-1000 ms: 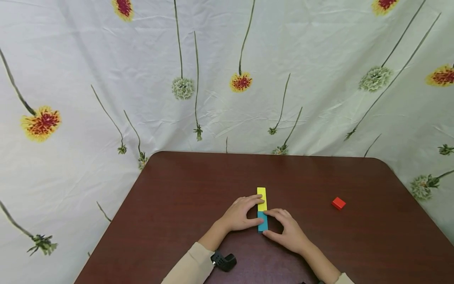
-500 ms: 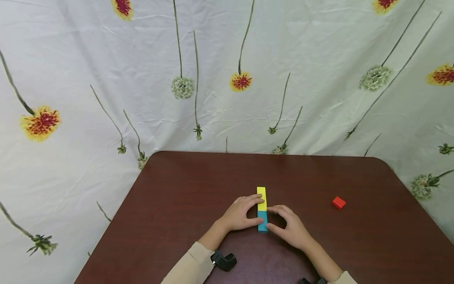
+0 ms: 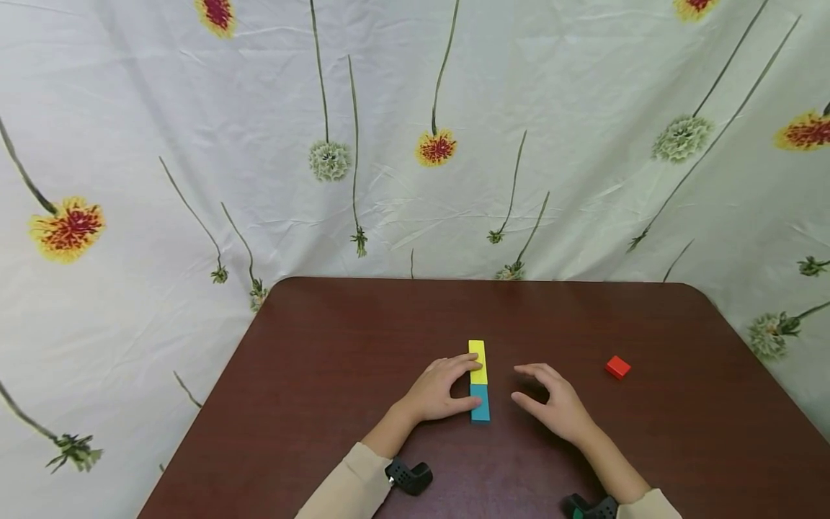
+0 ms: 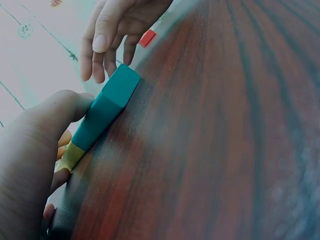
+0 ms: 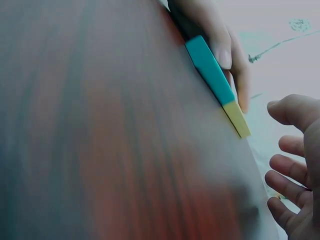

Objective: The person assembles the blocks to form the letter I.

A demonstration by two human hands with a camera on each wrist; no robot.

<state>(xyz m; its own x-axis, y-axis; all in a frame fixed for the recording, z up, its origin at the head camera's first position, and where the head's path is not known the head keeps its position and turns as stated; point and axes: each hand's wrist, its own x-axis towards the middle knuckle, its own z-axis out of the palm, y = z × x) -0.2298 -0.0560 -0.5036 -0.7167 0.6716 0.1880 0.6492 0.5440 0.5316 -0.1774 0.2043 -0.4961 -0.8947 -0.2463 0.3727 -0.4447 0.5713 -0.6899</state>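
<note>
A yellow block [image 3: 476, 347] and a blue block [image 3: 480, 413] lie end to end in a line on the table, yellow on the far side. My left hand [image 3: 436, 393] rests on the pair from the left, thumb on the blue block and fingers reaching over the yellow one. In the left wrist view its thumb lies along the side of the blue block [image 4: 106, 110]. My right hand [image 3: 559, 407] hovers to the right of the blocks, apart from them, thumb and fingers spread with nothing between them. The right wrist view shows this hand [image 5: 300, 165] holding nothing.
A small red block [image 3: 618, 367] sits farther right on the dark red-brown table [image 3: 363, 317]. Behind the table's far edge hangs a white cloth [image 3: 272, 108] printed with flowers. Black bands with cameras sit at both wrists, beside beige sleeves.
My right hand has let go of the blue block and drawn away to the right. The left hand and both joined blocks have stayed in place.
</note>
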